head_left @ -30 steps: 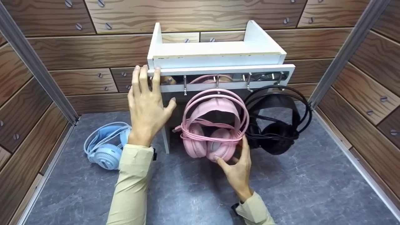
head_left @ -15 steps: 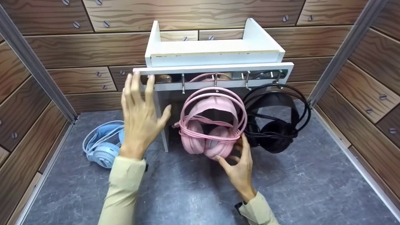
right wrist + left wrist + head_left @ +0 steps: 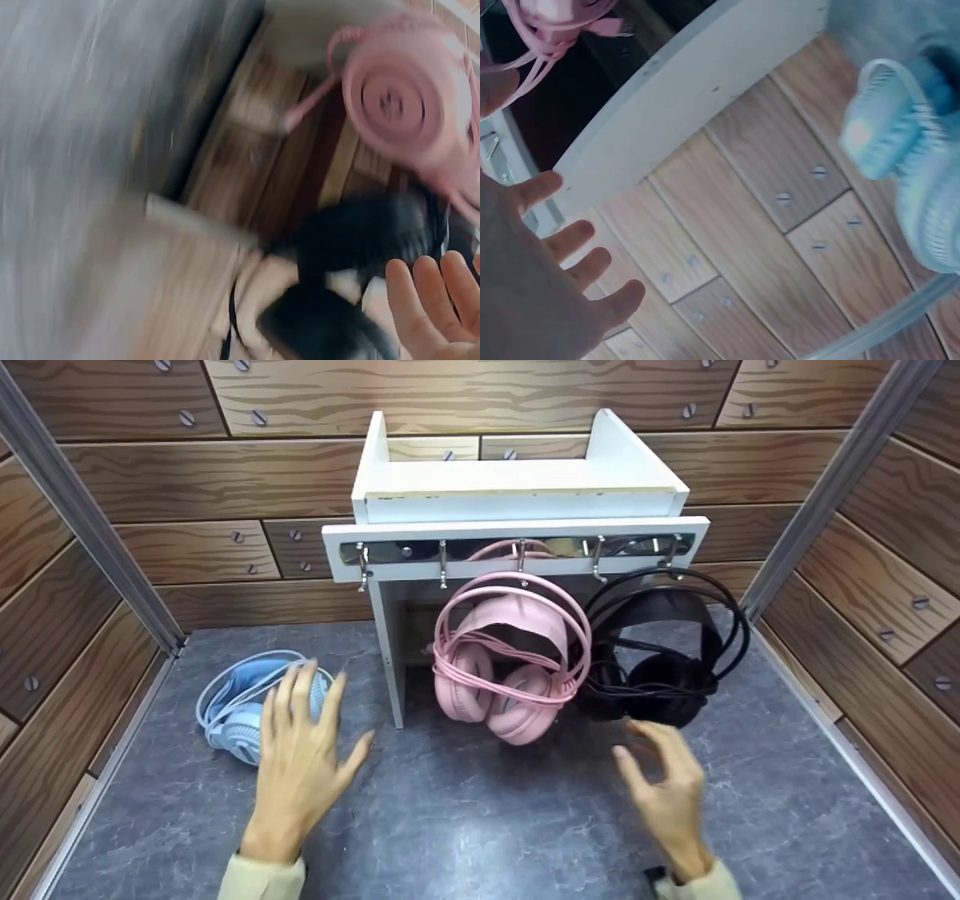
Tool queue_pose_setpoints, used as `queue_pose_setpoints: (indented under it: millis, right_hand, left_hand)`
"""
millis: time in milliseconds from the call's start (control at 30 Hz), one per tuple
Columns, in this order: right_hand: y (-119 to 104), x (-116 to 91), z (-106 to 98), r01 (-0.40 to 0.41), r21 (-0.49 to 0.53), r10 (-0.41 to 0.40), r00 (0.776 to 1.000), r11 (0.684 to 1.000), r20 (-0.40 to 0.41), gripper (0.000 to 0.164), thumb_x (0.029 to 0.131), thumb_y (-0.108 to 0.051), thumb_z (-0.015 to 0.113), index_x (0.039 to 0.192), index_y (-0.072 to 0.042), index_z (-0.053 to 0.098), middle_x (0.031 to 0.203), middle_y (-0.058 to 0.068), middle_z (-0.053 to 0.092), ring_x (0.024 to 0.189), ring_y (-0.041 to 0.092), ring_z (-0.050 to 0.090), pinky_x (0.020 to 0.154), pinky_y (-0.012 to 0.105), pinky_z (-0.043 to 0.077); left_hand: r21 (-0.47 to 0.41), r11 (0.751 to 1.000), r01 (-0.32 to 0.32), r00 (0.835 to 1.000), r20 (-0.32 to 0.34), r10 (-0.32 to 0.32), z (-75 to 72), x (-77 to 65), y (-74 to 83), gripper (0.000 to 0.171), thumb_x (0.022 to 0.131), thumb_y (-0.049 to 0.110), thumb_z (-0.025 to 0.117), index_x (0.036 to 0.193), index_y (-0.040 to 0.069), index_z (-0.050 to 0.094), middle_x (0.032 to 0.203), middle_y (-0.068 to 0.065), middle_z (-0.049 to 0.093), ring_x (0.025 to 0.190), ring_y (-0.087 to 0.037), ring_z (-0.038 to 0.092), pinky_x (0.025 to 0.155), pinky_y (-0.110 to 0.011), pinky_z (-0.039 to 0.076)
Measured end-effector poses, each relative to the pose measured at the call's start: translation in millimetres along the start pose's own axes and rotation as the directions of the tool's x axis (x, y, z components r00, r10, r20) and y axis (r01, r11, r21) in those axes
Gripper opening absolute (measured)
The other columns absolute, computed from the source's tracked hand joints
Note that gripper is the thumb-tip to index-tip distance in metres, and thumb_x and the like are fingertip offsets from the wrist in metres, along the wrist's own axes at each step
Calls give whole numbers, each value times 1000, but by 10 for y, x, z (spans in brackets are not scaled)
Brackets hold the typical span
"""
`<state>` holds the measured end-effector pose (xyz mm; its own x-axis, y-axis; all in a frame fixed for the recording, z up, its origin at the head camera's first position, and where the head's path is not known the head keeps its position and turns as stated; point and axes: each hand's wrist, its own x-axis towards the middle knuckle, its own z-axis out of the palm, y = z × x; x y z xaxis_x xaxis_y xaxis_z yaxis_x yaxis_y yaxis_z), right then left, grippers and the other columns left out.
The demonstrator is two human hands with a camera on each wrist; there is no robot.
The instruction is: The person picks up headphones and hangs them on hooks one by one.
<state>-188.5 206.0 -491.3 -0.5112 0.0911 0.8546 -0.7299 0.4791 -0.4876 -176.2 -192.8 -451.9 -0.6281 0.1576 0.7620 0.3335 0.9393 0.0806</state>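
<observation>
In the head view my left hand [image 3: 300, 765] has its fingers spread and overlaps the light blue headphones [image 3: 238, 731], which lie on the grey floor at the left. Nothing is in its grasp. My right hand [image 3: 667, 787] is in front of the black headphones [image 3: 664, 690], thumb and fingers apart around bare air. Pink headphones [image 3: 525, 701], their cable wound around the earcups, hang from a middle hook of the white rack [image 3: 517, 526]. The black pair hangs at the rack's right end. The right wrist view is blurred and shows the pink earcup [image 3: 394, 105] beyond my fingertips.
A metal hook [image 3: 363, 566] at the rack's left end holds nothing. The white rack stands against the wood-patterned back wall [image 3: 225, 480]. Patterned side panels with grey metal edging [image 3: 97, 517] close in the grey marbled floor [image 3: 465, 825] on both sides.
My left hand has left the rack's left end and come down in front of the blue headphones. My right hand has let go of the pink headphones and moved right and down.
</observation>
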Motion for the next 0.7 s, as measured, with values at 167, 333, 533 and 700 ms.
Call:
queue_pose_setpoints:
  millis: [167,333,533,700]
  right_hand:
    - [89,154,-296,-4,-126,-10,994,992,-110,31,69,17,73,100,18,67,95,30,65,99,3,60,87,13,49]
    - [63,346,-415,-67,-187,32,982,980,-185,34,69,21,73,103,18,66,104,32,64,106,1,55,93,17,45]
    - [-102,496,-392,-48,-216,4,980,975,-199,35,70,14,72,105,19,65,108,36,61,109,8,50,97,22,36]
    - [-143,555,-387,-34,-230,-14,979,973,-204,36,71,8,72,106,18,65,110,37,60,109,16,47,98,25,32]
  left_hand:
    - [2,999,37,999,28,-37,-8,-221,-62,61,85,41,60,131,1,57,138,-33,45,132,-52,37,107,-66,29]
    - [-22,997,79,995,64,-78,-9,-301,-95,57,82,29,72,129,0,60,132,-31,51,130,-50,42,105,-66,32]
    - [-25,996,83,993,89,-80,14,-362,-101,55,81,27,75,126,-2,62,130,-29,54,126,-49,47,102,-65,37]
    - [-29,999,36,998,51,-34,30,-370,-116,50,88,35,60,119,-4,65,124,-29,57,120,-48,51,98,-63,42]
